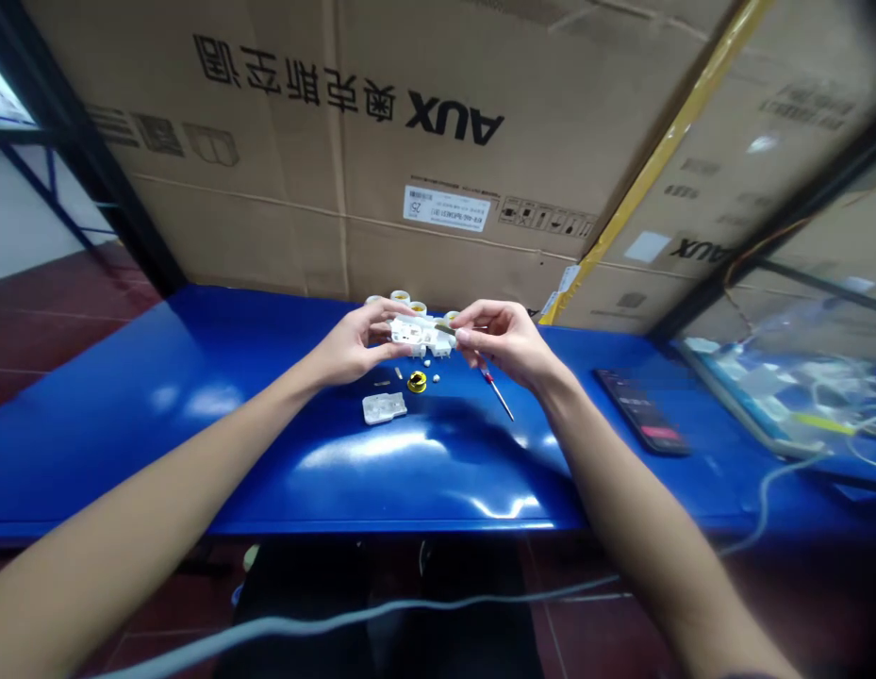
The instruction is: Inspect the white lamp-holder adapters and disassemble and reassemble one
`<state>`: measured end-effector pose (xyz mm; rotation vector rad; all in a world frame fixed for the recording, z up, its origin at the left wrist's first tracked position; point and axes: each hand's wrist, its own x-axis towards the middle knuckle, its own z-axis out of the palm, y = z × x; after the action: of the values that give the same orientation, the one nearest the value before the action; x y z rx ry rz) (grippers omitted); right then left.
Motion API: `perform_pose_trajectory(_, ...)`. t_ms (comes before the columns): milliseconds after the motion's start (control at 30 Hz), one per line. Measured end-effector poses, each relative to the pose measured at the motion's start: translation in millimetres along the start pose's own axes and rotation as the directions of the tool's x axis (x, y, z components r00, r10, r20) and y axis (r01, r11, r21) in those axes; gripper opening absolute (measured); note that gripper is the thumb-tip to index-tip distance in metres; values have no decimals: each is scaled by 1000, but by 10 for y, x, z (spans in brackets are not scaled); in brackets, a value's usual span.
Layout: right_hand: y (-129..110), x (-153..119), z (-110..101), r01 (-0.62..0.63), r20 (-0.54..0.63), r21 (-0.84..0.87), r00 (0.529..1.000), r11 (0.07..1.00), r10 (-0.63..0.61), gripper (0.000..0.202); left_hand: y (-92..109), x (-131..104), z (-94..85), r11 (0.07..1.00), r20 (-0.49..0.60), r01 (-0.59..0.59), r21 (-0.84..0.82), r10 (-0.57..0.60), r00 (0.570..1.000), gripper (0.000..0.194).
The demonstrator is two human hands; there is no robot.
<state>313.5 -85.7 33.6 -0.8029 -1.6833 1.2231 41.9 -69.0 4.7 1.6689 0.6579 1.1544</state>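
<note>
My left hand (353, 341) is closed on the left end of a white plastic housing (411, 334) with openings in its face. At the housing's right end, my right hand (504, 341) pinches a thin dark strip (444, 329) between thumb and fingers. Whether the strip touches the housing is too small to tell. Below the hands lie a yellow ring-shaped part (417, 382) with a dark middle, small white bits (436, 378) and a flat white plastic cover (385, 408). A slim red-and-silver screwdriver (499, 394) rests on the table just under my right hand.
Several white round parts with yellow insides (418, 308) stand behind the housing. On the blue table (268, 471), a phone (641, 412) lies to the right, near a tray (735, 396) of white parts. Large cartons (268, 207) rise behind; a pale cable (381, 613) crosses in front.
</note>
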Motion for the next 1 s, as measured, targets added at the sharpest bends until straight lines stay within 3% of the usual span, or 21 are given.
perform_pose_trajectory(267,150,56,149,63,-96,39,994,997,-59,38,-15,-34,66,994,45,93,-57,-91,995,58)
perform_pose_trajectory(500,93,36,204,116,-178,-184,973,976,-150,30,-64,-50,122,992,14,121,-46,-120,993,57)
perform_pose_trajectory(700,108,10,233,349,-9,-403,923,846,-385,9,-83,-32,113,999,84,46,-28,-43,996,54)
perform_pose_trajectory(1000,74,-4,220,362,33,-511,915,780,-402,5,-98,-49,112,1000,100,14,-26,-11,995,56)
